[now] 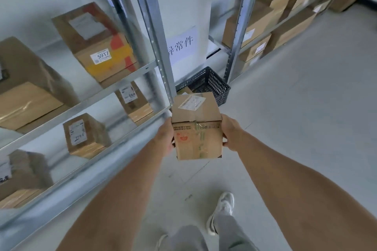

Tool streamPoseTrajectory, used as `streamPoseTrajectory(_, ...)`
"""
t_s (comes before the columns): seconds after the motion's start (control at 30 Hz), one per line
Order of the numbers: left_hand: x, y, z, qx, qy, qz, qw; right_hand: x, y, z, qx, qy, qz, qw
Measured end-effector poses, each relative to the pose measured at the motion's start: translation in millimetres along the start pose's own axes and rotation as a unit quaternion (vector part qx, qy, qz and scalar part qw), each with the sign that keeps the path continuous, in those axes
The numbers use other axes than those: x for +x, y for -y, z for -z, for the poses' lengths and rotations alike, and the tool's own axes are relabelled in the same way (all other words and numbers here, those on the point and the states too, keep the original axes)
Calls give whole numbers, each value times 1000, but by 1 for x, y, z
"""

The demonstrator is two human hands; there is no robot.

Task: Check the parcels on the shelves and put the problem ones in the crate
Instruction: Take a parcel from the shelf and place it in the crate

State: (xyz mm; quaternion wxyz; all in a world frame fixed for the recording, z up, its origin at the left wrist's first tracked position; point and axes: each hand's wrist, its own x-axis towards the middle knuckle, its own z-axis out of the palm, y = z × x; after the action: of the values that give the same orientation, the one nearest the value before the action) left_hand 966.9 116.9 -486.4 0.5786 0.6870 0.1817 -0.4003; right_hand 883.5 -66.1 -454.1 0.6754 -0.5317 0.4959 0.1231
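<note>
I hold a small cardboard parcel point(196, 128) out in front of me, with a white label on its top and tape across its seams. My left hand point(165, 138) grips its left side and my right hand point(231, 134) grips its right side. Just beyond the parcel, on the floor against the wall, stands a dark plastic crate point(212, 83) with lattice walls. Something cardboard shows inside the crate, partly hidden by the parcel.
Metal shelves point(114, 85) with several cardboard parcels, one marked 5917 point(98, 47), run along my left. A paper sign point(181, 45) hangs on the wall above the crate. A second rack point(265, 26) of boxes stands at the right back. My feet are on grey floor point(306, 108).
</note>
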Motion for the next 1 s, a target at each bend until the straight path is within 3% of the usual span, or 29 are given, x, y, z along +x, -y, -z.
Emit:
streamPoseTrajectory(0.33,92,-92,-126,-59,-31,22,998,114,133,82,-51,29,-13,998)
streamPoseTrajectory(0.7,220,-195,-189,-113,-58,34,991,254,276,98,-120,57,-15,991)
streamPoseTrajectory(1.0,294,-238,-237,-200,-137,56,969,359,352,105,-207,131,-21,969)
